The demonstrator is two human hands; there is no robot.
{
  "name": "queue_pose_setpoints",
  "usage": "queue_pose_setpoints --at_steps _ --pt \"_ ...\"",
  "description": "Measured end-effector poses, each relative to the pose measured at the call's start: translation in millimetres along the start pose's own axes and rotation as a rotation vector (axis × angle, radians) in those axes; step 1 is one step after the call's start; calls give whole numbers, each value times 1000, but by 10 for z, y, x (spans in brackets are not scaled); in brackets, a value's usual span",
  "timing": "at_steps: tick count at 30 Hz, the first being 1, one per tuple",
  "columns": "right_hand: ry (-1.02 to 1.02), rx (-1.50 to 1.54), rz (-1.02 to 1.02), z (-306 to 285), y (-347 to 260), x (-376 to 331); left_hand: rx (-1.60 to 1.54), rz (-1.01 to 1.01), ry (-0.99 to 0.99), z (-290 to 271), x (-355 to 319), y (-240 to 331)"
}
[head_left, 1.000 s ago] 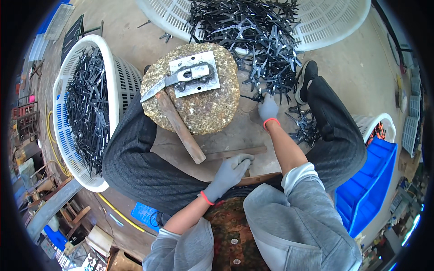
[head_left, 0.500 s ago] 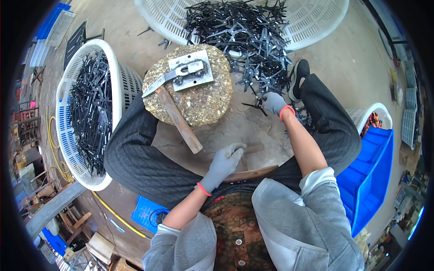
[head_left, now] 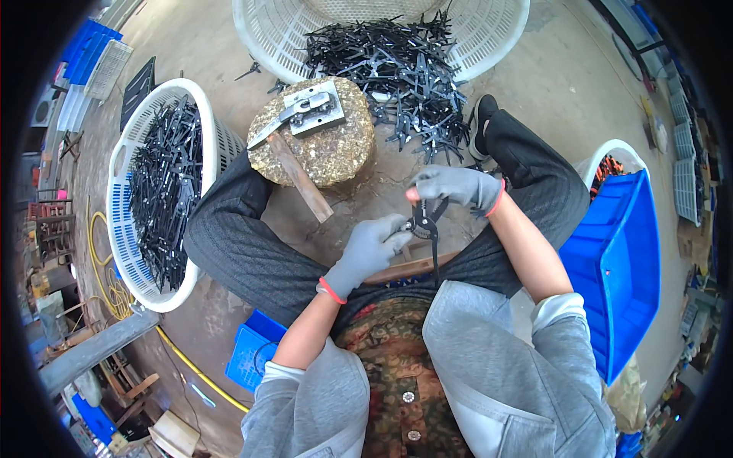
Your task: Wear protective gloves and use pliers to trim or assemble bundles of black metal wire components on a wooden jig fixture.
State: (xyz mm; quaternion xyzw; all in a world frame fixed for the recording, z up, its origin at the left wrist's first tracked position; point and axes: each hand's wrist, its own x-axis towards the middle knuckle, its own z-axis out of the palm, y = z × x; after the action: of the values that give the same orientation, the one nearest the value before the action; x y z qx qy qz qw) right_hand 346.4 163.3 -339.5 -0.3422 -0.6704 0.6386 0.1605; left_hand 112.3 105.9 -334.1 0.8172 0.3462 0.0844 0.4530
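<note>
Pliers [head_left: 427, 229] hang at the centre of the frame in the head view — black, unfinished, long axis running nearly straight down toward the lap. Right hand [head_left: 456, 188] grips the upper end from above; left hand [head_left: 372, 246] pinches the pivot from the left, both closed on it. Hammer [head_left: 294, 169] lies upper left on the stone block [head_left: 317, 131], nearer the left hand.
</note>
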Motion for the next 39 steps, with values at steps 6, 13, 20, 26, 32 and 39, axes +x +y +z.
queue_pose_setpoints --at_steps 6,13,20,26,32,39 --pt "529 716 109 604 -159 -330 -1042 -390 387 84 -126 75" --pt "593 509 214 1004 -312 -366 -1045 -347 300 -46 -148 197" --pt "509 424 292 986 -458 -347 -1118 -449 228 -172 -265 316" --pt "764 555 312 980 -240 -334 -908 -460 65 -123 -447 262" --pt "578 907 10 1098 -486 -292 -1001 -440 165 40 -518 199" --pt "551 1019 -36 1307 -527 -248 -937 -366 142 116 -490 363"
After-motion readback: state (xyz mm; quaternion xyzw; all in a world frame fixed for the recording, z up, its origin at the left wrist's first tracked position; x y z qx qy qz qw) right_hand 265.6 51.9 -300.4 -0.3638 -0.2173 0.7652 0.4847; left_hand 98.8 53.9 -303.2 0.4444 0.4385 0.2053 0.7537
